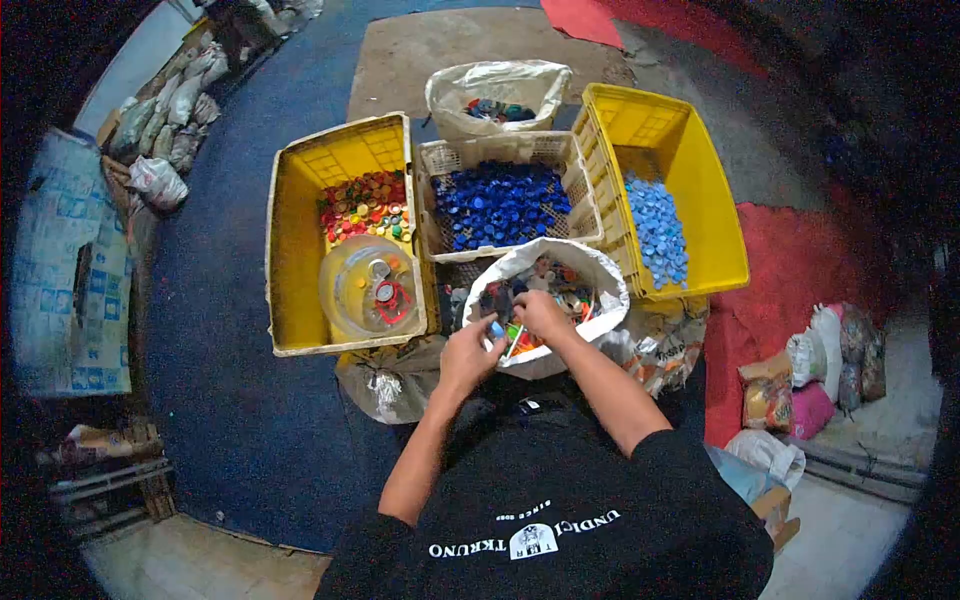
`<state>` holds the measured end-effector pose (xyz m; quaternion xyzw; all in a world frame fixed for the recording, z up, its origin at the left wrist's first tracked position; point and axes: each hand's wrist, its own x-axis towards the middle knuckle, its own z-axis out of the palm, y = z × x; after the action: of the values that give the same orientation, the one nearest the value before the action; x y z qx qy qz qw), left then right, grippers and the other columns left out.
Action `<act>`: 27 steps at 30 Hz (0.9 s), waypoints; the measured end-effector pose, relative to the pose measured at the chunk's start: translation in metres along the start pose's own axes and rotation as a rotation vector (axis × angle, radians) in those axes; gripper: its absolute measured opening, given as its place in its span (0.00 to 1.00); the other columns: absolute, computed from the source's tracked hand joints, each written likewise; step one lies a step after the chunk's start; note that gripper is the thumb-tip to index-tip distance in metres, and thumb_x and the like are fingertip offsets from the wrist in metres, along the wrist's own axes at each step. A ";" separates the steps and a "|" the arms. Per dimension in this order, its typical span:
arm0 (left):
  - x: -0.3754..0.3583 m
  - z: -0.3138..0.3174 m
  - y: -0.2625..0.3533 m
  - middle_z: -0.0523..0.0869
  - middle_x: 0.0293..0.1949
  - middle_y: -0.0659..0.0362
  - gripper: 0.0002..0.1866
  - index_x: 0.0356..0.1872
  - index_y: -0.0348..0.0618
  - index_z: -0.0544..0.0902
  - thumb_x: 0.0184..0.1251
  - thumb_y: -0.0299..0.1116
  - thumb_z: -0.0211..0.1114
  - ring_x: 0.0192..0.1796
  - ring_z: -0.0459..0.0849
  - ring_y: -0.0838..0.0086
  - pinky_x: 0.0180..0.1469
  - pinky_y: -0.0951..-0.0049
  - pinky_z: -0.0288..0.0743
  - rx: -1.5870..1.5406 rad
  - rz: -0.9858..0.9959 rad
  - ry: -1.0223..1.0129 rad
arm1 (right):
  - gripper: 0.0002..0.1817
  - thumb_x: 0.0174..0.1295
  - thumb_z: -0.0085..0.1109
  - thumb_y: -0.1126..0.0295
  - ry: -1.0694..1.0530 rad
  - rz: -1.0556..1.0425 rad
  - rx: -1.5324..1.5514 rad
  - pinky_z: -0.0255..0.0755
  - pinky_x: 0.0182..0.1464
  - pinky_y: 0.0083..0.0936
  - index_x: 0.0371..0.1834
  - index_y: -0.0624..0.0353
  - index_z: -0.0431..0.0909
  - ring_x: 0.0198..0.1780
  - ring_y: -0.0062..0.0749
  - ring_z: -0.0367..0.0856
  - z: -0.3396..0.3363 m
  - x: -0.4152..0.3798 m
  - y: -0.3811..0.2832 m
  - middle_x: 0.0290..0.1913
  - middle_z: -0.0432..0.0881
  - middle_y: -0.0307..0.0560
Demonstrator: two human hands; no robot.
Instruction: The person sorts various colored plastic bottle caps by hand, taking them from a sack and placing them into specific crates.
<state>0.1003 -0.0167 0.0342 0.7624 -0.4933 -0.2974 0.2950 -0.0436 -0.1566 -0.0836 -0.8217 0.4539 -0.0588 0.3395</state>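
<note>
A white sack point(610, 305) with a rolled rim stands open in front of me, filled with mixed plastic caps and scraps point(560, 285). My left hand point(470, 358) is at the sack's near left rim, its fingers closed on a light blue bottle cap point(497, 329). Over the sack's opening, my right hand point(543, 316) has its fingers curled together just above the mixed pieces. Something dark shows by its fingertips, but I cannot make out whether it is held.
Behind the sack sits a white crate point(500, 248) of dark blue caps. A yellow bin point(290, 250) at left holds red and yellow caps and a clear round container point(345, 300). The right yellow bin point(700, 200) has light blue caps. Another sack point(455, 115) stands farther back.
</note>
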 end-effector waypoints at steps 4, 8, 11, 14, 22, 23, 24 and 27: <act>-0.020 -0.021 -0.001 0.86 0.31 0.49 0.24 0.53 0.49 0.81 0.54 0.45 0.69 0.32 0.86 0.57 0.37 0.60 0.78 -0.078 -0.111 0.042 | 0.12 0.58 0.55 0.69 -0.185 0.127 -0.299 0.77 0.50 0.43 0.42 0.56 0.84 0.49 0.50 0.83 0.021 0.028 -0.011 0.46 0.83 0.53; -0.039 -0.019 -0.015 0.86 0.31 0.48 0.23 0.50 0.46 0.80 0.55 0.45 0.70 0.35 0.86 0.57 0.39 0.62 0.77 -0.168 -0.169 0.128 | 0.12 0.58 0.52 0.69 -0.252 0.099 -0.413 0.77 0.50 0.43 0.42 0.57 0.84 0.49 0.49 0.83 0.029 0.024 -0.008 0.46 0.83 0.51; -0.044 -0.012 -0.022 0.86 0.32 0.47 0.23 0.50 0.45 0.80 0.55 0.44 0.70 0.36 0.86 0.57 0.40 0.62 0.78 -0.214 -0.156 0.191 | 0.11 0.54 0.57 0.66 -0.218 -0.001 -0.446 0.78 0.46 0.43 0.38 0.55 0.84 0.45 0.50 0.83 0.031 0.022 0.010 0.43 0.82 0.51; -0.045 -0.015 -0.018 0.87 0.34 0.50 0.23 0.50 0.44 0.80 0.55 0.42 0.72 0.37 0.86 0.64 0.41 0.67 0.78 -0.208 -0.166 0.223 | 0.12 0.51 0.62 0.63 -0.125 -0.103 -0.374 0.77 0.43 0.44 0.36 0.54 0.84 0.40 0.50 0.83 0.022 0.014 0.008 0.38 0.81 0.50; -0.039 -0.005 0.002 0.87 0.35 0.51 0.24 0.51 0.39 0.80 0.56 0.41 0.71 0.35 0.87 0.69 0.40 0.69 0.78 -0.348 -0.175 0.210 | 0.12 0.55 0.61 0.67 -0.164 -0.225 -0.340 0.77 0.44 0.45 0.42 0.55 0.78 0.45 0.52 0.81 0.035 0.021 0.014 0.45 0.77 0.51; -0.040 -0.003 0.002 0.87 0.35 0.51 0.24 0.51 0.39 0.80 0.56 0.41 0.71 0.35 0.87 0.69 0.40 0.69 0.78 -0.348 -0.182 0.217 | 0.12 0.54 0.62 0.68 -0.243 -0.193 -0.399 0.77 0.45 0.45 0.42 0.55 0.78 0.44 0.52 0.81 0.040 0.024 0.017 0.44 0.76 0.52; -0.041 -0.001 0.003 0.87 0.34 0.52 0.24 0.51 0.40 0.80 0.56 0.40 0.72 0.35 0.86 0.70 0.39 0.69 0.78 -0.318 -0.189 0.226 | 0.11 0.55 0.60 0.68 -0.268 -0.179 -0.417 0.77 0.45 0.46 0.41 0.55 0.79 0.44 0.53 0.81 0.038 0.025 0.014 0.44 0.76 0.52; -0.046 0.008 0.008 0.87 0.33 0.53 0.23 0.51 0.39 0.80 0.56 0.40 0.72 0.33 0.86 0.72 0.39 0.70 0.78 -0.293 -0.221 0.254 | 0.10 0.57 0.58 0.68 -0.221 -0.204 -0.374 0.77 0.45 0.46 0.41 0.54 0.79 0.44 0.53 0.81 0.025 0.024 0.017 0.45 0.76 0.53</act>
<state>0.0743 0.0219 0.0420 0.7922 -0.3173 -0.2978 0.4278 -0.0315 -0.1691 -0.1182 -0.9134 0.3314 0.0826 0.2213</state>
